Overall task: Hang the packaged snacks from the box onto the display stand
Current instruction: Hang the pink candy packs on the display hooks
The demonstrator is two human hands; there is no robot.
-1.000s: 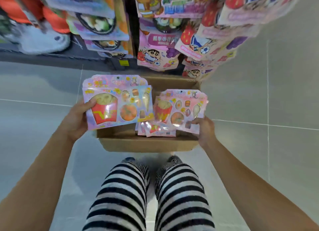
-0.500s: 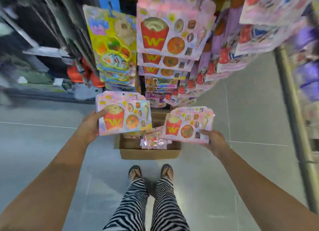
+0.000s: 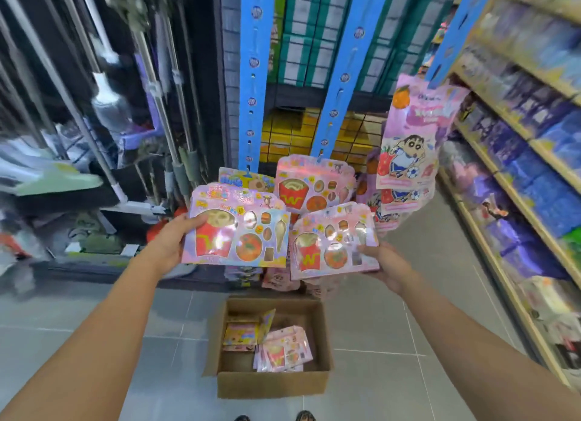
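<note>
Gripping one snack packet (image 3: 235,229) by its left edge with the left hand (image 3: 171,247), thumb across the front, fingers behind. Pinching a second packet (image 3: 333,244) at its lower right corner with the right hand (image 3: 388,263), thumb on top. Holding both up in front of the blue hanging strips (image 3: 251,90) of the display stand, overlapping the lower part of a hung packet (image 3: 311,185) of the same kind. Spare packets (image 3: 283,351) left in the open box (image 3: 273,386) on the floor, near side, just ahead of the feet.

Risks, as judged:
- Slipping of the second packet from so small a corner pinch on glossy film.
- No free hand for steadying a strip or finding a hook, hence likely fumbling at the hang hole.
- Knocking the hung packet loose while reaching in.
- Cannot tell hook positions on the strips through the blur. Possible missed hook, and a drop to the floor beside the box.
</note>
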